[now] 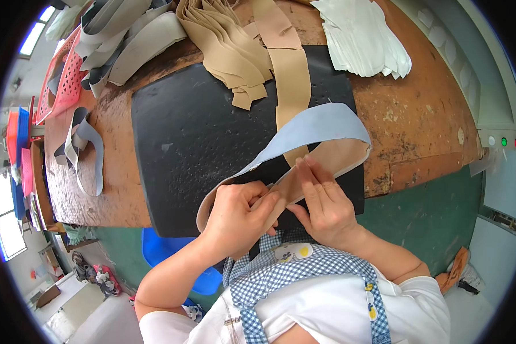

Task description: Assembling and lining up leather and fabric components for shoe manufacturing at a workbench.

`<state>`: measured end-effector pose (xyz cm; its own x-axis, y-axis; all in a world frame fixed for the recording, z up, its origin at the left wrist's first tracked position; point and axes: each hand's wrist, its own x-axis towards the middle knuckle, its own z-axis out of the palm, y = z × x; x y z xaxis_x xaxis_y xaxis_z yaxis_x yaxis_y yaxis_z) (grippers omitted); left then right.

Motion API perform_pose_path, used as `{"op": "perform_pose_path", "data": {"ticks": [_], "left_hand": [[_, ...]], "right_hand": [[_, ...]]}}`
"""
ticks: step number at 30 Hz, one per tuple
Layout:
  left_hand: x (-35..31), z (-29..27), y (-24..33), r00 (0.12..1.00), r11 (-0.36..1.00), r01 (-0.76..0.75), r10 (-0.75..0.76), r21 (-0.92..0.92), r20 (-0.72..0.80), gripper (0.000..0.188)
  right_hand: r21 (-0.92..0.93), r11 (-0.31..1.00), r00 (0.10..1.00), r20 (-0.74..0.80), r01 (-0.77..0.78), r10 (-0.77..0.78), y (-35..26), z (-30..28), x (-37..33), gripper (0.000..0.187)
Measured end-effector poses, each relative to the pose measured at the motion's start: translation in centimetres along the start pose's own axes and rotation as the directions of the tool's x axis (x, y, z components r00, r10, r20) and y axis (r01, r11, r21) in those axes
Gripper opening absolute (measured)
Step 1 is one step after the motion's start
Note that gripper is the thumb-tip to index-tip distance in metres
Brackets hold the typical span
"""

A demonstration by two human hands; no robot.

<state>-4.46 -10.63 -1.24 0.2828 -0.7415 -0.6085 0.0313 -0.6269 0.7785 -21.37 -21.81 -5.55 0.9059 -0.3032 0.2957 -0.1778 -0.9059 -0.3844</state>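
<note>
A long curved strip (321,125), light blue on the outside and beige on the inside, stands in a loop over a black mat (180,143). My left hand (241,212) is closed on the strip's near part, thumb and fingers pinching its edge. My right hand (328,203) grips the same strip just to the right; its fingers lie together on the beige inner face, with the thumb low at the edge. Behind the loop, a chain of flat tan pieces (292,74) runs away across the mat. A fanned stack of tan strips (226,49) lies left of it.
White cut pieces (364,40) are piled at the far right of the wooden table (418,126). Grey strips (146,49) and a pink basket (63,83) sit far left; a loose grey strip (92,149) lies nearer. A blue stool (169,249) stands below the table edge.
</note>
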Motion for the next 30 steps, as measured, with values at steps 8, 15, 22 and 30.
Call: {"op": "perform_pose_path", "data": {"ticks": [8,15,22,30], "left_hand": [[0.2,-0.5,0.1,0.999,0.999,-0.03,0.031,0.014,-0.029,0.025],[-0.1,-0.4,0.0,0.998,0.993,-0.027,0.034,0.117,-0.057,0.027],[0.0,-0.3,-1.7,0.952,0.897,-0.213,0.28,0.387,-0.125,0.021],[0.0,0.4,-2.1,0.83,0.765,-0.33,0.514,0.553,-0.215,0.017]], "right_hand": [[-0.016,1.0,0.997,0.074,0.014,-0.013,-0.2,0.1,-0.2,0.064],[-0.082,0.996,0.992,0.121,0.03,-0.02,-0.9,0.3,-0.4,0.073],[-0.106,0.993,0.992,0.123,0.042,-0.029,-0.9,0.5,-0.4,0.076],[-0.121,0.991,0.992,0.122,0.05,-0.036,-0.7,0.4,-0.5,0.078]]}}
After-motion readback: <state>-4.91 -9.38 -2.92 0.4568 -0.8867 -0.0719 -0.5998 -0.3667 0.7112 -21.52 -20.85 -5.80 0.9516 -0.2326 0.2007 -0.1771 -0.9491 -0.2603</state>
